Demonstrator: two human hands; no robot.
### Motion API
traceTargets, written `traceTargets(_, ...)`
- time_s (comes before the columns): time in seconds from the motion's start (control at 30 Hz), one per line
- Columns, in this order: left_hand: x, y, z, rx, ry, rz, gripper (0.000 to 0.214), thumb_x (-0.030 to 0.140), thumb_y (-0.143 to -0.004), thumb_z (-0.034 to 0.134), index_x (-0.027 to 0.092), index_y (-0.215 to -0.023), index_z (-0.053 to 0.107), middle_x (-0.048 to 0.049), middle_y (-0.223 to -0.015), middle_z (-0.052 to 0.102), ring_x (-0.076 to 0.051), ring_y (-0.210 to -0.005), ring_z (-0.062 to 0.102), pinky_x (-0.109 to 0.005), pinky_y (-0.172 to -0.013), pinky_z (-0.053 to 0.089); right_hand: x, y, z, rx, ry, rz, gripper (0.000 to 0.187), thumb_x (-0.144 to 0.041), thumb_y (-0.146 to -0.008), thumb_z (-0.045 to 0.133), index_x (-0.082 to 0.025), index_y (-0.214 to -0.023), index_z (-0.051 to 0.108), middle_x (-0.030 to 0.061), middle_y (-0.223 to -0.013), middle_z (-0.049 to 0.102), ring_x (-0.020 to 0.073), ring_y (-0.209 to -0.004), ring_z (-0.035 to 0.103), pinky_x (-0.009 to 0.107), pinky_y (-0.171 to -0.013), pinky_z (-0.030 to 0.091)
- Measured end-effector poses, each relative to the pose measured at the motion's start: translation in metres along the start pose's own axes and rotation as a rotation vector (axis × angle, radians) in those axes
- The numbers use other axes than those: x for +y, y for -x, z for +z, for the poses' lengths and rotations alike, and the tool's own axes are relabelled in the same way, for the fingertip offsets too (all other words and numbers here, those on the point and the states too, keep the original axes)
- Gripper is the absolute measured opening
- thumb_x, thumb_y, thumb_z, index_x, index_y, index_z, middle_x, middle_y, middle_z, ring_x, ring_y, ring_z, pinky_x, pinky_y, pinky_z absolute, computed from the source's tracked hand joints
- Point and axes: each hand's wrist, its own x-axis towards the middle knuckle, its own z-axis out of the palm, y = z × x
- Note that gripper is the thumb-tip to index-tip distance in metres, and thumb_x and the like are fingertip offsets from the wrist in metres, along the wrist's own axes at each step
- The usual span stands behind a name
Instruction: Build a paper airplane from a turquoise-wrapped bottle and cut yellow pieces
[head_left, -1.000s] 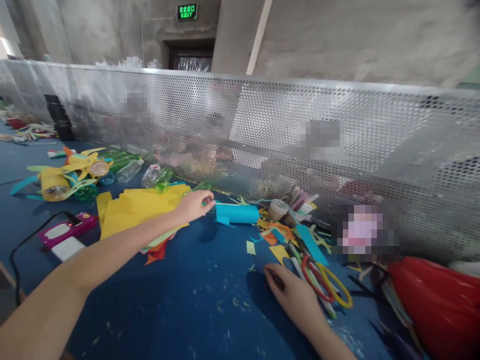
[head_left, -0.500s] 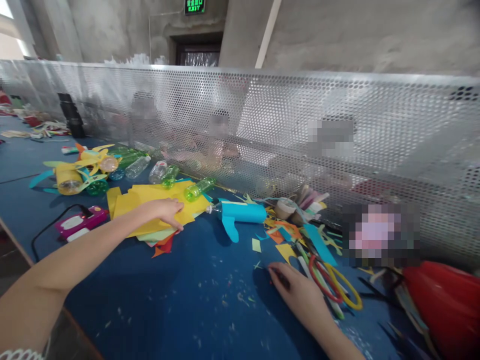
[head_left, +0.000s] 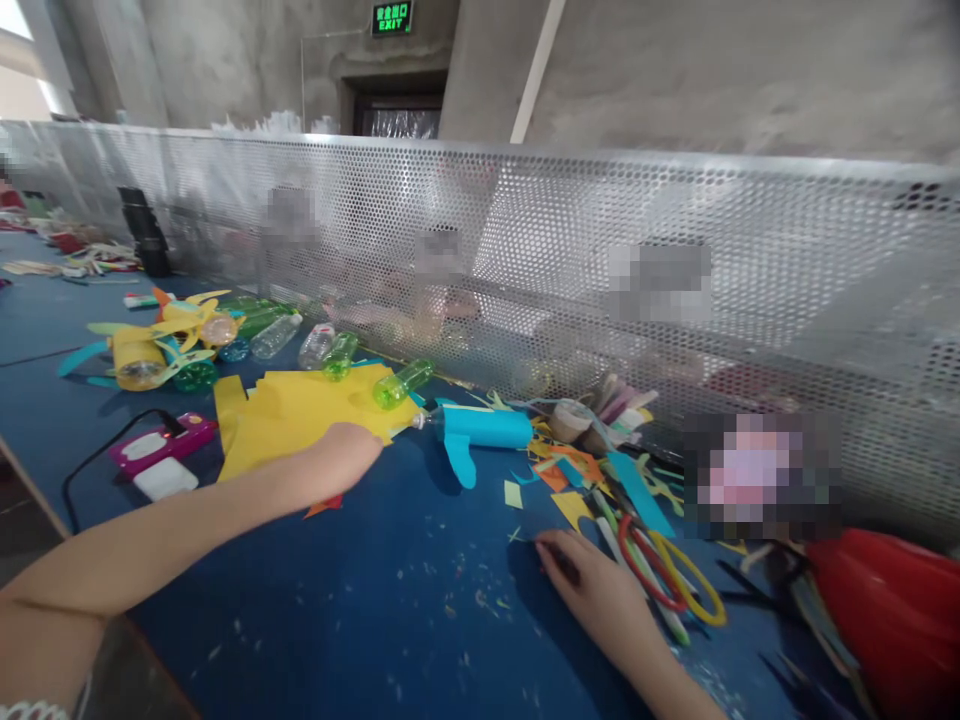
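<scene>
My left hand [head_left: 346, 462] reaches over the front edge of a stack of yellow paper [head_left: 300, 405]. Its fingers point down and away, hidden behind the back of the hand. My right hand [head_left: 589, 585] rests on the blue table with its fingers curled in; whatever it may hold is hidden. Ahead and between the hands lies a clear plastic bottle wrapped in blue paper [head_left: 487, 427], with a blue flap hanging from it. A green bottle [head_left: 405, 383] lies on the paper stack's far edge. Red and yellow handled scissors [head_left: 686, 580] lie right of my right hand.
A perforated metal screen [head_left: 540, 230] runs along the back, with people behind it. Bottles and a yellow paper-wrapped bottle [head_left: 137, 355] lie left. A purple power strip [head_left: 161, 445] is near the left edge. Paper scraps [head_left: 570, 468] and a red object [head_left: 892, 610] are right.
My left hand has turned and come slightly towards me and to the right, so its fingers no longer show. The right hand has hardly moved.
</scene>
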Motion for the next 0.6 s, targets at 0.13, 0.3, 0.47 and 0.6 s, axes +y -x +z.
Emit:
traceTargets(0.13,0.051,0.034,0.030,-0.002,-0.368,0.121,0.039,-0.008,-0.059,0.049,0.010,-0.091,0.061,-0.0094,-0.069,0.063,-0.021,-0.061,0.060,-0.028,-0.049,0.040,-0.003,0.000,-0.005,-0.023,-0.101,0.095,0.022,-0.038,-0.084,0.043,-0.025,-0.088,0.060,0.0012,-0.077,0.069,0.0184,-0.065,0.066,0.027,-0.056,0.050)
traceTargets(0.3,0.115,0.083,0.055,0.359,-0.531,0.519,0.030,0.005,-0.069,0.049,0.004,-0.098,0.057,-0.0139,-0.068,0.062,-0.021,-0.056,0.058,-0.028,-0.043,0.039,-0.026,-0.003,-0.014,-0.132,-0.493,0.298,0.031,-0.047,-0.084,0.043,-0.022,-0.098,0.054,0.0013,-0.073,0.067,0.0164,-0.054,0.063,0.028,-0.055,0.051)
traceTargets(0.47,0.147,0.102,0.056,0.514,-0.462,0.756,0.025,0.009,-0.070,0.049,0.006,-0.093,0.060,-0.0164,-0.077,0.067,-0.024,-0.066,0.062,-0.029,-0.045,0.042,-0.043,-0.005,-0.018,-0.226,-0.653,0.335,0.040,-0.044,-0.082,0.047,-0.022,-0.115,0.043,0.0005,-0.078,0.063,0.0160,-0.061,0.060,0.027,-0.051,0.049)
traceTargets(0.6,0.148,0.103,0.062,0.548,-0.434,0.869,0.023,0.012,-0.074,0.049,0.008,-0.093,0.061,-0.0141,-0.078,0.068,-0.022,-0.066,0.062,-0.029,-0.048,0.043,-0.038,-0.005,-0.037,-0.275,-0.507,0.199,0.026,-0.034,-0.079,0.052,-0.022,-0.102,0.056,0.0032,-0.095,0.063,0.0164,-0.069,0.059,0.032,-0.065,0.050)
